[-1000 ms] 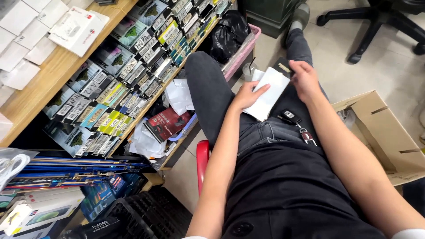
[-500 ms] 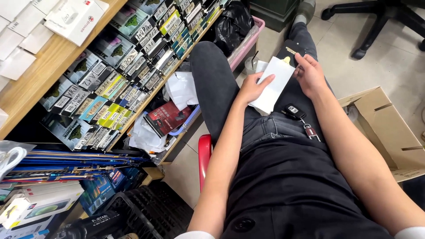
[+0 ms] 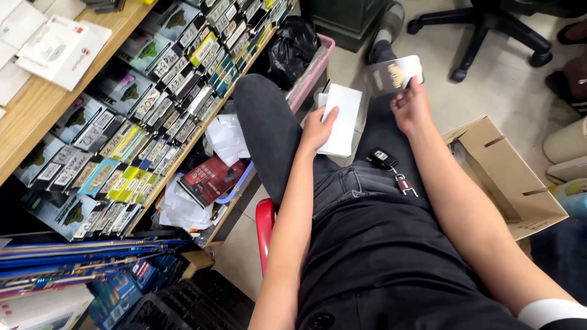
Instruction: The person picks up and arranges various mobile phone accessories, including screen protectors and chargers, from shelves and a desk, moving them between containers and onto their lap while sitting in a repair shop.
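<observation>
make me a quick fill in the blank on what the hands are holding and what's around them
1. The left hand holds a flat ____ box over the lap.
2. The right hand lifts a small packet with a ____ design on it.
3. A car key fob rests on the person's ____.
4. An open ____ box stands on the floor beside the right arm.

Missing words: white; gold; lap; cardboard

Bright, even indoor light, soft shadows; the raised card [image 3: 394, 75] is motion-blurred.
</observation>
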